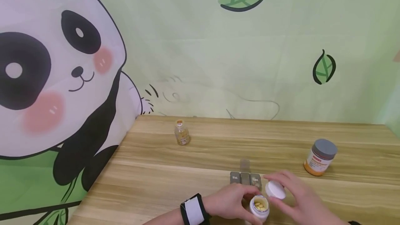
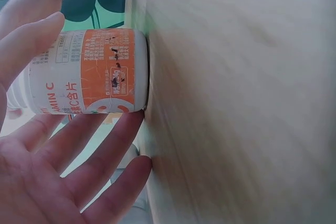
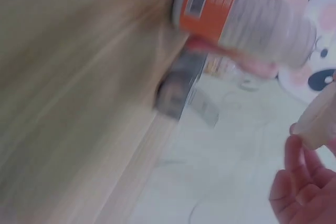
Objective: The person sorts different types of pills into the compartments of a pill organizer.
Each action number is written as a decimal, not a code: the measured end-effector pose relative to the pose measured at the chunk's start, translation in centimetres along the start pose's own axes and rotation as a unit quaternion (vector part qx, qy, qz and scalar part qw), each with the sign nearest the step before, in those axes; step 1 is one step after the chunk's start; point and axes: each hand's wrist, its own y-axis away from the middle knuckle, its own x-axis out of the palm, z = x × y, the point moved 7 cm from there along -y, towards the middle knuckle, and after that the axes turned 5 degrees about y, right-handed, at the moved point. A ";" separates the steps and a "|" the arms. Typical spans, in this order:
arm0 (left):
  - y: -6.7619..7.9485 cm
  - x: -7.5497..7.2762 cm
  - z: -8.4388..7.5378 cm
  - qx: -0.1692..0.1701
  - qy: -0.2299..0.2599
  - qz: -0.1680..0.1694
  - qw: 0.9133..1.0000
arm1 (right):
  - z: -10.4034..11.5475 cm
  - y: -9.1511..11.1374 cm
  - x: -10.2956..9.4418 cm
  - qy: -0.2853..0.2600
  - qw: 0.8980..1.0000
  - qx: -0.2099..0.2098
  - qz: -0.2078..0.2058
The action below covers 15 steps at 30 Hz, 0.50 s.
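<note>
Wood-grain tabletop [image 1: 150, 180]. Vitamin C bottle [image 2: 107, 72], uncapped, upright on it, in the grasp of the left hand [image 1: 229, 201]. Just beyond the hands: grey weekly pill organizer [image 1: 245, 179], middle lid raised. Beyond left hand and further left: small clear jar [image 1: 182, 135], yellowish contents. Beyond right hand [image 1: 298, 195], slightly right: grey-lidded jar [image 1: 318, 160], orange base.

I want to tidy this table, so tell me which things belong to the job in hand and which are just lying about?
In use:
White bottle, uncapped, yellow tablets inside, held by the left hand
White cap, held by the right hand
Pill organizer, probably: close by, one lid up

Apparently just lying about:
Small clear jar, towards the back
Grey-lidded jar, off to the right
</note>
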 end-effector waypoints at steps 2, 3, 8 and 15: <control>0.0 0.0 0.0 0.000 -0.002 0.001 1.000 | -1.0 0.5 -0.2 0.018 0.999 0.030 0.017; 0.0 0.0 0.0 -0.001 -0.002 0.002 1.000 | -1.5 0.7 -0.2 0.024 0.998 0.044 0.024; -0.1 0.0 0.0 -0.004 -0.004 0.001 1.000 | -3.7 2.2 -0.1 -0.001 0.994 0.092 0.065; 0.0 0.0 0.0 -0.003 0.002 0.003 1.000 | -5.4 3.5 0.2 -0.044 0.992 0.078 0.088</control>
